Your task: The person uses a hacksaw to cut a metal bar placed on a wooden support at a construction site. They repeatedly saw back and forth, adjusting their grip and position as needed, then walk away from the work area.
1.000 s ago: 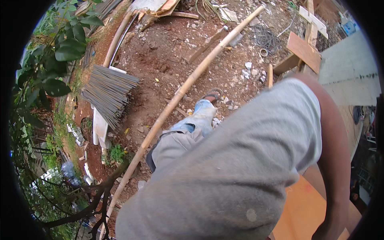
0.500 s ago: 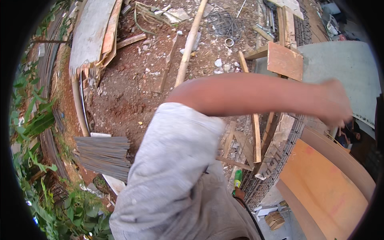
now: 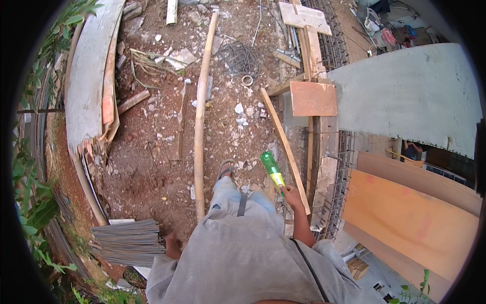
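Note:
In my right hand [image 3: 291, 196], fingers closed round one end, is a green bottle [image 3: 270, 163] with a yellow label. Its other end points forward and slightly left, over the littered ground. A long narrow wooden board [image 3: 286, 152] runs just to the right of the bottle. My left hand [image 3: 172, 244] hangs low at my left side, beside a bundle of dark metal rods [image 3: 126, 242]. Only a small patch of skin shows past the sleeve there, and the fingers cannot be made out.
A bamboo pole [image 3: 201, 116] lies lengthwise on the reddish soil [image 3: 147, 162]. Weathered sheets [image 3: 93, 71] stand along the left. On the right are steel rebar cages [image 3: 341, 187], a reddish board [image 3: 314, 99], a grey panel [image 3: 405, 93] and an orange sheet [image 3: 410, 218]. Another person [image 3: 412, 151] is beyond them.
My left arm, stretched across to the right before, has dropped to my left side. The bottle in my right hand has come forward into fuller view. The view has shifted.

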The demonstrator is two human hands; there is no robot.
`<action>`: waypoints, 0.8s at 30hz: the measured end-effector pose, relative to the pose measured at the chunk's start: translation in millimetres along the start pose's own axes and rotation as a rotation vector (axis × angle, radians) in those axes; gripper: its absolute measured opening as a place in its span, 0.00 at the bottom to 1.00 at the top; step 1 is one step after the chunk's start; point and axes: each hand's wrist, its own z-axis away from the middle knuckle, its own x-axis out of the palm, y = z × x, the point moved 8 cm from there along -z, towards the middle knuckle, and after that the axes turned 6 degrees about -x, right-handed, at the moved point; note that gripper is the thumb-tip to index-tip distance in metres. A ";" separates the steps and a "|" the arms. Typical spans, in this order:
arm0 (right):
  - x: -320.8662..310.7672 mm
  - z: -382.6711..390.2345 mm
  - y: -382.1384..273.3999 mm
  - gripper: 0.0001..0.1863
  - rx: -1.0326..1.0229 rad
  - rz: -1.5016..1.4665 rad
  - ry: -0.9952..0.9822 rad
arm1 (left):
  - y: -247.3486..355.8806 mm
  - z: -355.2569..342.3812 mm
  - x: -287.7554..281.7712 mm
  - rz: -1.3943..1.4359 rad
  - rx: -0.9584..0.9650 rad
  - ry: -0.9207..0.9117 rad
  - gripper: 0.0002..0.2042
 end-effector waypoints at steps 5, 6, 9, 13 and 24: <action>2.8 -38.5 -121.8 0.31 -0.337 0.105 0.010 | 155.3 126.7 125.2 -0.137 0.514 -0.314 0.21; 4.1 -42.7 -149.4 0.31 -0.448 0.173 0.031 | 199.8 169.2 140.0 -0.112 0.617 -0.363 0.23; 13.9 -45.1 -219.4 0.32 -0.690 0.294 0.058 | 316.8 315.0 151.8 -0.022 0.928 -0.503 0.28; 49.1 -67.6 -290.6 0.32 -0.701 0.285 -0.232 | 364.7 532.4 131.7 -0.395 1.913 0.010 0.30; -5.5 -167.7 -398.1 0.43 -0.762 -0.081 -0.482 | 466.6 557.9 242.9 -0.756 1.791 0.060 0.28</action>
